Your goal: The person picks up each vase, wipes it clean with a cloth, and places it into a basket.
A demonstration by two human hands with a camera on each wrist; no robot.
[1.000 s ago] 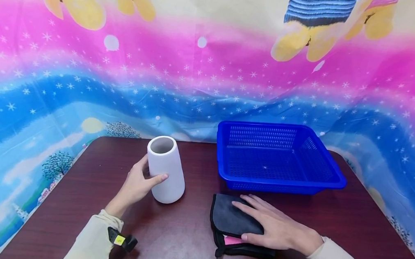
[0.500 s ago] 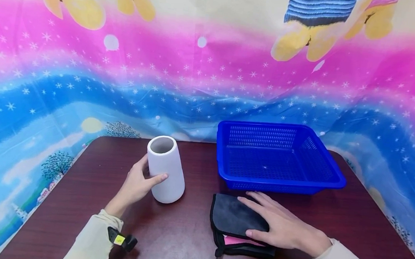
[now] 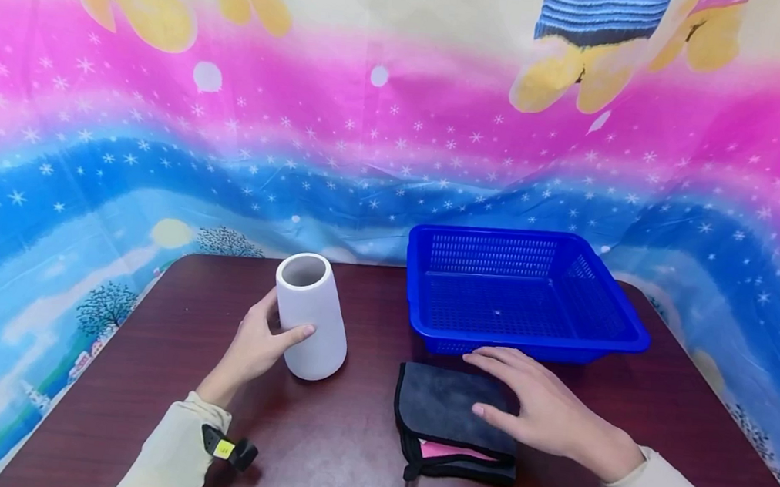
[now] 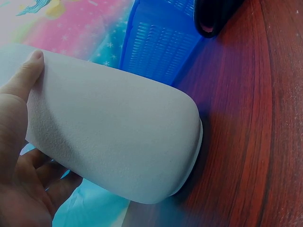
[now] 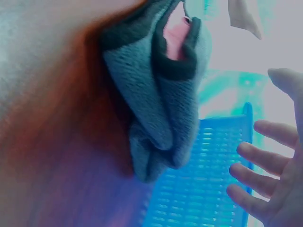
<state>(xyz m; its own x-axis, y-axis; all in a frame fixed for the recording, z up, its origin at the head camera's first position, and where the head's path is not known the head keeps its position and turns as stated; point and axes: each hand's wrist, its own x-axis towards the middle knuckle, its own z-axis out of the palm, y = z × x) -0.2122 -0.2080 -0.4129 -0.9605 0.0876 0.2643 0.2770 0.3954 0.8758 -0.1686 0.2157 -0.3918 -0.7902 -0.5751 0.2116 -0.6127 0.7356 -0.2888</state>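
My left hand [image 3: 257, 348] grips a white tapered vase [image 3: 318, 330] from its left side, thumb across the front. The vase stands upright on the table, and in the left wrist view its pale wall [image 4: 123, 127] fills the middle, with fingers behind it. To the right lies a folded grey cloth [image 3: 449, 403] with black edging, a small corner loop and a pink layer showing at its near fold. Over the cloth's right part is my right hand [image 3: 549, 412], fingers spread. The right wrist view shows the fuzzy cloth [image 5: 151, 94] apart from the fingers.
A blue perforated plastic basket [image 3: 420, 292] stands at the back right of the dark wooden table [image 3: 343, 456], just behind the cloth. A printed curtain [image 3: 344, 131] hangs along the table's far and side edges. Each wrist wears a small black camera.
My right hand has lifted off the cloth and shifted right and slightly away, uncovering more of it. The left hand and the vase have stayed in place.
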